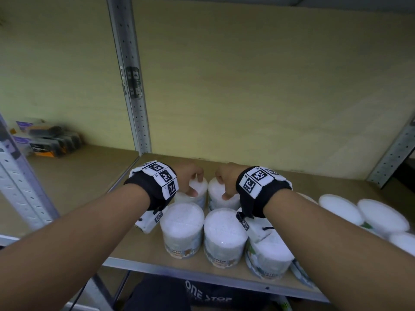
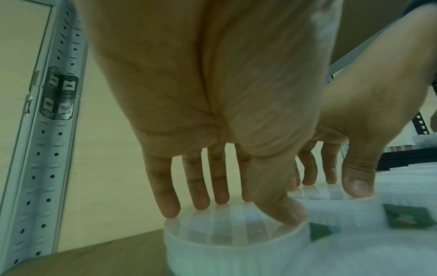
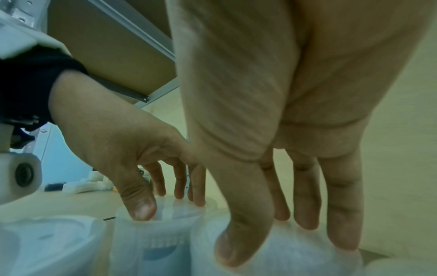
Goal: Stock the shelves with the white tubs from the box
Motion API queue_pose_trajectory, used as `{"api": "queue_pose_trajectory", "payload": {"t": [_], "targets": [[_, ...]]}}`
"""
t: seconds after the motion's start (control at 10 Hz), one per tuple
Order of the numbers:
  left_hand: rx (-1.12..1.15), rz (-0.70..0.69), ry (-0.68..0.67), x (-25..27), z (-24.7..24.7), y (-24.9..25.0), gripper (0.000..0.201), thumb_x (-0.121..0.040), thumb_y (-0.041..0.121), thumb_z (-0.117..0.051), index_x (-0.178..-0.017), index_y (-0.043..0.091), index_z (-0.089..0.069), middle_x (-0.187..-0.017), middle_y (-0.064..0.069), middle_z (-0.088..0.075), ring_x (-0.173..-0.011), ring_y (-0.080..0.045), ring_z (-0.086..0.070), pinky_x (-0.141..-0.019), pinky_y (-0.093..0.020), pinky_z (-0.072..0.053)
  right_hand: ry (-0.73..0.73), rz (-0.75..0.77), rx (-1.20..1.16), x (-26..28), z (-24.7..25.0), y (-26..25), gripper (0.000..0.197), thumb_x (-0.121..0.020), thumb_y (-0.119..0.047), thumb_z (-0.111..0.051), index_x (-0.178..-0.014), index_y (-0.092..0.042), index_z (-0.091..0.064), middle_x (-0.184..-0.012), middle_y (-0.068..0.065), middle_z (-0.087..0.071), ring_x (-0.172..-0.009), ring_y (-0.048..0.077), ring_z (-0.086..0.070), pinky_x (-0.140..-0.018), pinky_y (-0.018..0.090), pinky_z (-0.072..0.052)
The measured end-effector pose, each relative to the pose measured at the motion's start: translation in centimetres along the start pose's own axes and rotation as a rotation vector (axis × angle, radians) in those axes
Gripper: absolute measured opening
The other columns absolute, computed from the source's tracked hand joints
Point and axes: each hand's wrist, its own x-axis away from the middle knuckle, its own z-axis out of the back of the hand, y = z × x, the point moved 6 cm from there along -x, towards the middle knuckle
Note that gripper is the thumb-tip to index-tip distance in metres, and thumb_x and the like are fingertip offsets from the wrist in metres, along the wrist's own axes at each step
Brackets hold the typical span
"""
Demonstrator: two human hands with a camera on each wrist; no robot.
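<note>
Two white tubs stand side by side in the back row of the shelf board [image 1: 314, 182]. My left hand [image 1: 195, 184] grips the left tub [image 1: 202, 189] from above, fingertips on the lid's far rim and thumb on the near rim. My right hand [image 1: 222, 186] grips the right tub [image 1: 214, 194] the same way. The left wrist view shows my left hand [image 2: 231, 211] on its tub [image 2: 236, 248]. The right wrist view shows my right hand [image 3: 283, 239] over its tub [image 3: 272, 261]. Both tubs seem to rest on the board.
Three more white tubs [image 1: 224, 236] stand in the front row under my wrists, and others [image 1: 340, 208] sit to the right. A perforated metal upright [image 1: 132, 86] rises behind left, another [image 1: 393, 158] at right. Small boxes [image 1: 49, 140] lie on the neighbouring left shelf.
</note>
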Motion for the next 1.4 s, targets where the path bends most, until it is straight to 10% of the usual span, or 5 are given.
{"api": "queue_pose_trajectory", "payload": {"t": [0.4,1.4], "targets": [[0.053,0.054,-0.007,0.8,-0.8,-0.3,0.048,-0.084,0.023,-0.069,-0.128,0.013,-0.05,-0.131,-0.008,-0.05,-0.114,-0.026,-0.053,-0.086,-0.026,-0.04,0.019,0.009,-0.11,4.0,1.1,-0.4,0.052,-0.084,-0.028,-0.072,-0.127,-0.005,-0.054,-0.127,0.013,-0.059,-0.115,0.029,-0.059,-0.09,0.033,-0.048],[0.067,0.093,0.149,3.3,1.6,3.7,0.048,-0.09,0.03,-0.059,-0.134,0.013,-0.049,-0.136,-0.005,-0.053,-0.12,-0.021,-0.053,-0.093,-0.025,-0.042,0.152,-0.014,-0.349,11.4,1.7,1.8,0.034,-0.091,-0.023,-0.059,-0.123,-0.011,-0.061,-0.113,0.002,-0.059,-0.102,0.021,-0.057,-0.079,0.026,-0.043]]}}
